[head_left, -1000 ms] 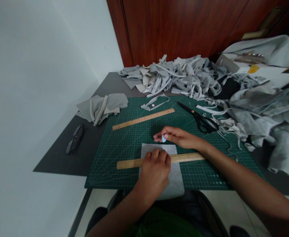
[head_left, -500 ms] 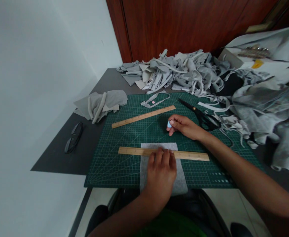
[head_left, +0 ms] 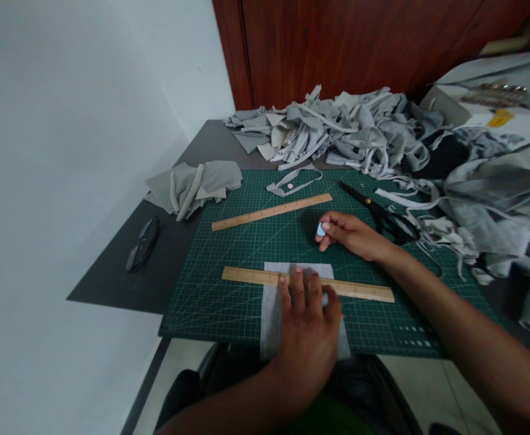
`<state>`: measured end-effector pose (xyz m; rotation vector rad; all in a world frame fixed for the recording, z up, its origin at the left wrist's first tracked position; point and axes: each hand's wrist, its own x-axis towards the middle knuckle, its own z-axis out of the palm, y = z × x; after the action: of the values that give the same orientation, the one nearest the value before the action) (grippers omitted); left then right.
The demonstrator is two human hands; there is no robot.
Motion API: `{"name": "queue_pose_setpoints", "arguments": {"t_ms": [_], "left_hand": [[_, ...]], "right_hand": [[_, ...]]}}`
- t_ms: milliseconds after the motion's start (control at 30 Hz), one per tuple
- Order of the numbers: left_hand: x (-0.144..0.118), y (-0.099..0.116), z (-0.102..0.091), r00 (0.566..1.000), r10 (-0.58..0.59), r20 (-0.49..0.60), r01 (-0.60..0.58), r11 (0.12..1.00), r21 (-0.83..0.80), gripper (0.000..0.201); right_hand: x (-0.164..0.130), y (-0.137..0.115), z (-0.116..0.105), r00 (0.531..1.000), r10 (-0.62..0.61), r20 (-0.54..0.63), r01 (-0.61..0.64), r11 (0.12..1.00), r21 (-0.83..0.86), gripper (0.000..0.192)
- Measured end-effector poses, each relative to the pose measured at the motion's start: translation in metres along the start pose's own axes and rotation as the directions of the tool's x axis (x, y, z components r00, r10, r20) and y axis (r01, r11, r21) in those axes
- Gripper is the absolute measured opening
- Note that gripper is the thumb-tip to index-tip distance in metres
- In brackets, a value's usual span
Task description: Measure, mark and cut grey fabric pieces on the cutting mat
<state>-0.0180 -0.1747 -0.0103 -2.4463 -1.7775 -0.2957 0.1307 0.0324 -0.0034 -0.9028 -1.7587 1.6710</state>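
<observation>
Cutting mat (head_left: 229, 302) covers grey table (head_left: 124, 272) beside white wall (head_left: 66, 151).

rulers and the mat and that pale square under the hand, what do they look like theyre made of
Both rulers, near and far, look like matte, unvarnished wood: tan, with faint printed marks. The cutting mat looks like matte green rubbery vinyl, printed with a white grid. The pale square under the left hand looks like soft grey felt or interfacing; it overhangs the mat's edge.

Dark grey table (head_left: 111, 284) carries green cutting mat (head_left: 210, 302), glasses (head_left: 142, 244), fabric scraps (head_left: 337, 130).
</observation>
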Motion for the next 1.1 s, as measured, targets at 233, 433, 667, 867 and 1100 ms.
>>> {"name": "queue_pose_setpoints", "arguments": {"t_ms": [233, 433, 667, 867, 1100], "left_hand": [[-0.0013, 0.0024, 0.0023, 0.999, -0.033, 0.04, 0.036, 0.996, -0.085, 0.06], [-0.0003, 0.001, -0.0022, 0.998, -0.054, 0.029, 0.056, 0.995, -0.084, 0.068], [-0.0025, 0.0047, -0.0001, 0.999, -0.039, -0.006, 0.038, 0.999, -0.038, 0.063], [-0.004, 0.0071, 0.0031, 0.998, -0.038, 0.041, 0.038, 0.999, -0.003, 0.066], [-0.003, 0.0012, -0.0001, 0.998, 0.001, 0.061, 0.004, 0.997, -0.083, 0.068]], "right_hand": [[-0.0018, -0.0034, 0.0015, 1.0, 0.005, -0.007, -0.005, 1.0, -0.001, 0.05], [-0.0025, -0.0062, 0.0021, 1.0, -0.003, 0.004, 0.003, 0.999, -0.036, 0.049], [-0.0008, -0.0058, -0.0001, 1.0, 0.021, -0.005, -0.02, 0.999, 0.04, 0.048], [0.0013, -0.0041, -0.0017, 0.997, 0.067, -0.036, -0.061, 0.989, 0.137, 0.049], [0.0015, -0.0046, -0.0022, 0.998, 0.062, -0.033, -0.056, 0.985, 0.163, 0.045]]}}
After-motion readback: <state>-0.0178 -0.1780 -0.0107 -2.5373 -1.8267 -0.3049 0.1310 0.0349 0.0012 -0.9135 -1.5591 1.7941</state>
